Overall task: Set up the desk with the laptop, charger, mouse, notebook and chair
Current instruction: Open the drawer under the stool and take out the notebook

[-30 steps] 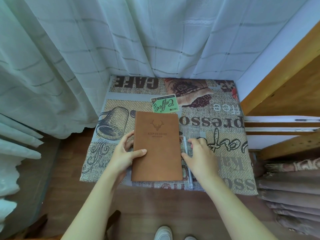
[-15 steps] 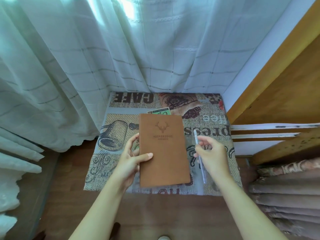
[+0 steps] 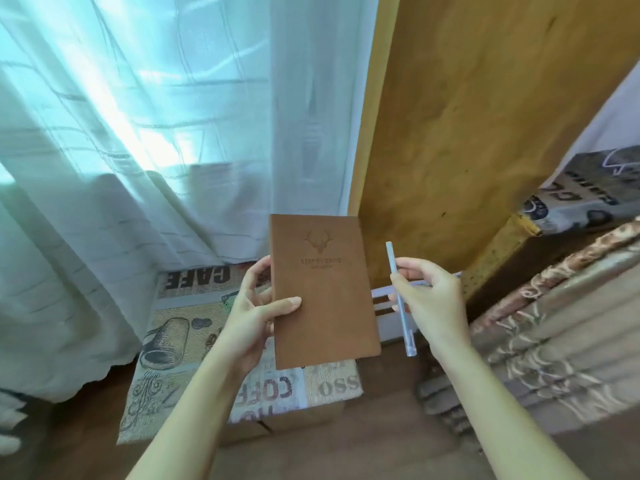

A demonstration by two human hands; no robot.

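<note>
Left grip (image 3: pixel 254 311) clasps the notebook (image 3: pixel 320 289) by its left edge; right grip (image 3: pixel 427 294) pinches a pen (image 3: pixel 400 299).

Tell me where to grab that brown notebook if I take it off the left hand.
Probably pinch the notebook along its free right long edge, coming from the right. The left hand already covers the left edge, thumb across the cover, and the book is flat and thin. The right hand holds a pen, so it would need freeing first.

single head-worn wide-angle view, forward and down, close over the hands, toward the curtain (image 3: pixel 138 168)
</note>
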